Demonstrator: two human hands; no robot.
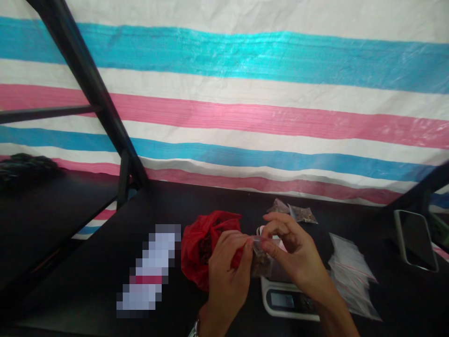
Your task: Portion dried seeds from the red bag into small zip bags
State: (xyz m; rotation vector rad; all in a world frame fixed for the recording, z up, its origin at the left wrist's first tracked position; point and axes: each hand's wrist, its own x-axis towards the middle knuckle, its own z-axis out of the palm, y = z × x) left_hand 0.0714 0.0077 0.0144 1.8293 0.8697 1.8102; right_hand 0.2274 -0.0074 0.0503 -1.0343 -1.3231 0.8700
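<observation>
Between my two hands is a small clear zip bag (260,263) with brown, dried-looking bits in its lower part. My left hand (228,269) pinches its top left corner between thumb and fingertips. At the top right, my right hand (293,250) grips the bag's upper edge, thumb against forefinger. Below and behind the bag sits a white digital scale (291,314), partly covered by my right hand and wrist; its display cannot be read. An opened red plastic bag (196,229) with dark brown bits inside stands just left of my left hand.
Two filled zip bags (303,214) lie behind my right hand. A stack of flat clear zip bags (352,276) is to the right, with a phone (416,241) farther over. A blurred-out pale item (149,269) lies left on the black table (94,290). A black metal post (94,93) rises back left.
</observation>
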